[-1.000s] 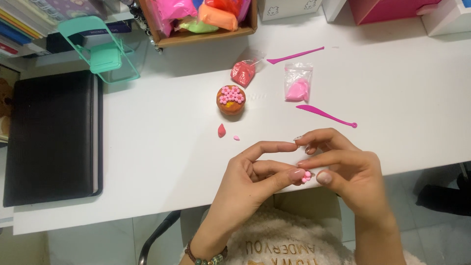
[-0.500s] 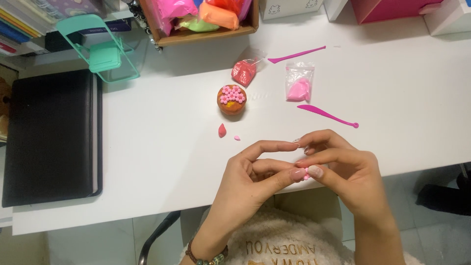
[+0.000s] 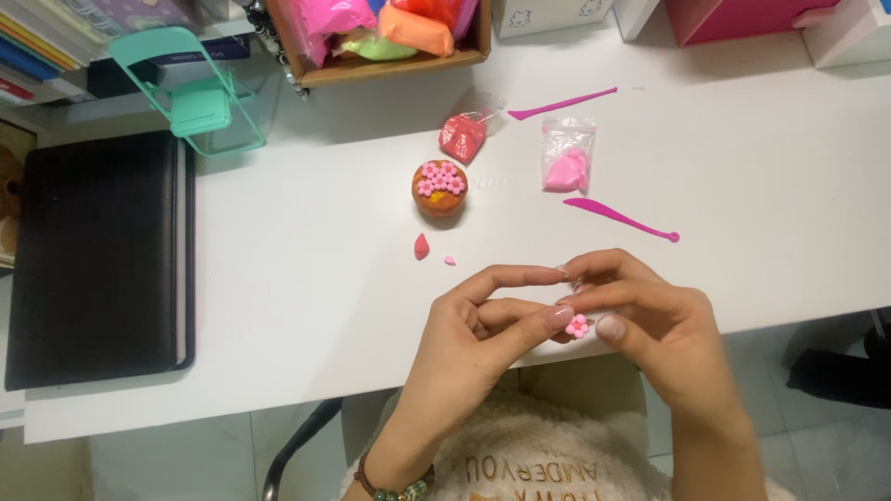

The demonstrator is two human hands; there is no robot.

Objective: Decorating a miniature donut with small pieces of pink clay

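on white table (image 3: pixel 306 306) | black folder (image 3: pixel 93 260) left | hands pinch pink flower (image 3: pixel 577 326)

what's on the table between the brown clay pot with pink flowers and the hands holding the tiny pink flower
In the head view, two clay bits lie there: a red teardrop piece and a small pink ball, below the pot and above the left hand; otherwise bare white table.

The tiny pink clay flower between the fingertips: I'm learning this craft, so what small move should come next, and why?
Probably carry the pink clay flower, pinched between left hand and right hand, up to the brown clay pot. Matching pink flowers cover only part of its top, leaving orange showing.
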